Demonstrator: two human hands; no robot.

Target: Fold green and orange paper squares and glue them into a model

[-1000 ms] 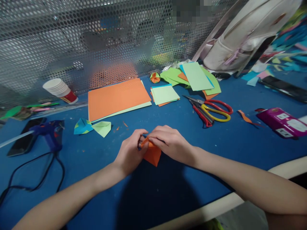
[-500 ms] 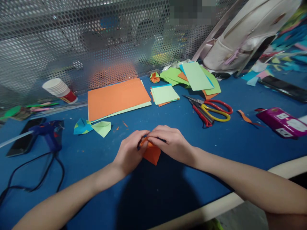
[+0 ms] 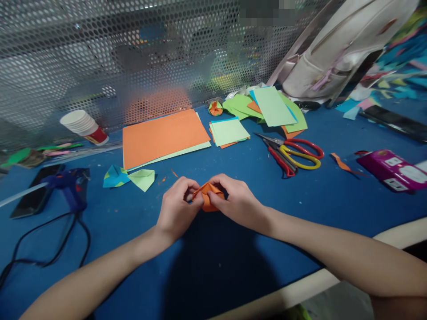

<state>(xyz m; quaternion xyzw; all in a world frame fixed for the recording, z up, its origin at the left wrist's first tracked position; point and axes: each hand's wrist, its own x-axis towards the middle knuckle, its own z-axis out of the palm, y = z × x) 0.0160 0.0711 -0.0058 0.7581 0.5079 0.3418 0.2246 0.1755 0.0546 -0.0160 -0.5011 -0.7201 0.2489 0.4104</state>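
A small folded orange paper (image 3: 209, 202) is held between both hands over the blue table, with a peaked fold at its top. My left hand (image 3: 178, 205) pinches its left side, thumb in front. On the right side, my right hand (image 3: 237, 201) grips it with the thumb pressed on its front. The fingertips behind the paper are partly hidden. Left of my left hand lie a folded light green piece (image 3: 143, 178) and a folded blue and green piece (image 3: 115, 176).
Beyond the hands lie an orange sheet stack (image 3: 165, 138) and small light green squares (image 3: 231, 132). Scissors (image 3: 290, 153) and a purple pouch (image 3: 393, 170) are to the right. A blue glue gun (image 3: 68, 186), its cable and paper cups (image 3: 83, 126) are at left.
The orange paper has turned between my hands; its lower point no longer hangs down and a peaked fold now shows on top. My thumbs have shifted onto its front.
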